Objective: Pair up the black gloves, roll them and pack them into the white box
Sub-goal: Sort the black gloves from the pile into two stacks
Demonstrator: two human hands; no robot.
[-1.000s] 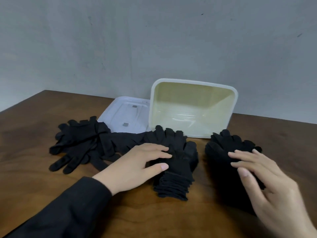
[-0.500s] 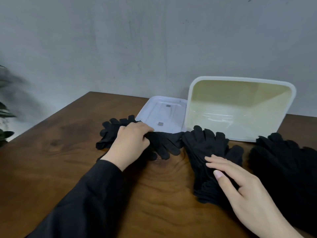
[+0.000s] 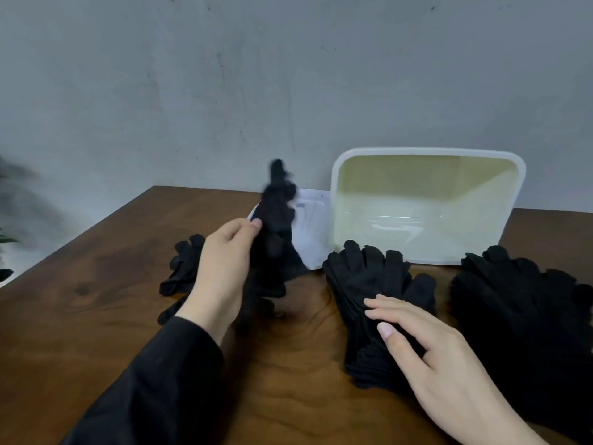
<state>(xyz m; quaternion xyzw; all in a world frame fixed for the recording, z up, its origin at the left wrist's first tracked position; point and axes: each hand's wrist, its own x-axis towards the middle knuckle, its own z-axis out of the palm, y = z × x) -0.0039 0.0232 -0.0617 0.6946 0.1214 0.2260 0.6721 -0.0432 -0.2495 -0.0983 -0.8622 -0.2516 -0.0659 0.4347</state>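
Observation:
My left hand [image 3: 221, 271] pinches a black glove [image 3: 277, 226] and holds it lifted above a loose heap of black gloves [image 3: 183, 271] at the left; the glove is motion-blurred. My right hand [image 3: 426, 348] rests with straight fingers on a neat stack of black gloves [image 3: 369, 284] in the middle. A second stack of black gloves [image 3: 526, 303] lies to the right. The white box [image 3: 333, 200] stands tipped on its side behind the stacks, its empty inside facing me.
The box's white lid [image 3: 311, 226] lies flat on the wooden table [image 3: 96, 300] left of the box, partly behind the lifted glove. A grey wall rises behind. Dark plant leaves [image 3: 6, 239] show at the left edge.
My left hand has raised one glove off the left heap, where it was gripping flat before. My right hand stays on the middle stack. The camera view has shifted slightly.

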